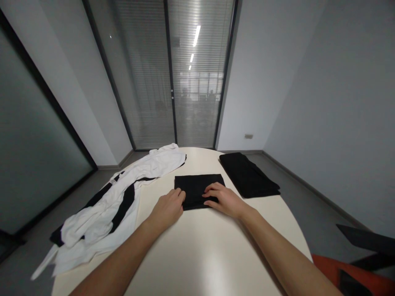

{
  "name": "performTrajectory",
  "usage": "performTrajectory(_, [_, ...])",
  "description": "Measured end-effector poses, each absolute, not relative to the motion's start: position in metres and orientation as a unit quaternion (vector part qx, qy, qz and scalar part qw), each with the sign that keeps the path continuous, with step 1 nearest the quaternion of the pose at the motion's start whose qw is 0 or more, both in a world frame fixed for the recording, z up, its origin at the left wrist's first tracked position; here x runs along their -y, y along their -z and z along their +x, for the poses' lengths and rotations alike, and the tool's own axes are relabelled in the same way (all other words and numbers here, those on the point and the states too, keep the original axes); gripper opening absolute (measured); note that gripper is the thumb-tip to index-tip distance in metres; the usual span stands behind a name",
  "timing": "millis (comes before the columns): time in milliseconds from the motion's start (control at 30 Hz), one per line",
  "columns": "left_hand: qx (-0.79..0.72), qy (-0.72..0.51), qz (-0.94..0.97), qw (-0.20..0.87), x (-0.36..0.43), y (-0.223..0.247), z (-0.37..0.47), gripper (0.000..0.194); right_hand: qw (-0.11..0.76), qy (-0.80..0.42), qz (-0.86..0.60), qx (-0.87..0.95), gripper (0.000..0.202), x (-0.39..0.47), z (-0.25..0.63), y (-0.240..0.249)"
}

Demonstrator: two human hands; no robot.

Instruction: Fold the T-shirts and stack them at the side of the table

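A folded black cloth garment [197, 186] lies flat as a small rectangle in the middle of the table. At its near left corner, my left hand [168, 209] has its fingers curled over the edge, closed on the fabric; the thumb is partly hidden. My right hand [224, 200] rests on the near right part of the same garment. Its fingers are apart and lie on top of the cloth, with a gap between thumb and forefinger.
White and black clothes [123, 205] lie in a loose heap along the left side, hanging over the edge. Another folded black garment [247, 176] sits at the right rim of the round, pale table [197, 255]. An orange and black chair [348, 269] stands at the lower right.
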State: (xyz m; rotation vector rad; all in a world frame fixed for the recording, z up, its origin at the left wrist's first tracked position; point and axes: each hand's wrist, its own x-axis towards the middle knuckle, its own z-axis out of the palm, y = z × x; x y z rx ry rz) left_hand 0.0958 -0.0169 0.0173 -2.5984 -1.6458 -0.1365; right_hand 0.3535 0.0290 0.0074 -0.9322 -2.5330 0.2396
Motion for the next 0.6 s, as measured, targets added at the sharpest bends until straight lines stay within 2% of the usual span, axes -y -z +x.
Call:
performTrajectory(200, [0.540,0.032,-0.840,0.043,0.018,-0.020,0.098,0.024,0.202,-0.051,-0.318,0.925,0.026,-0.028,0.353,-0.010])
performTrajectory(467, [0.542,0.062,-0.836,0.055,0.022,-0.022,0.097,0.018,0.167,-0.044,-0.322,0.931,0.033,-0.021,0.347,-0.017])
performTrajectory(600, [0.527,0.156,-0.835,0.034,0.019,-0.022,0.098,0.039,0.157,-0.070,-0.317,0.933,0.035,-0.018,0.347,-0.021])
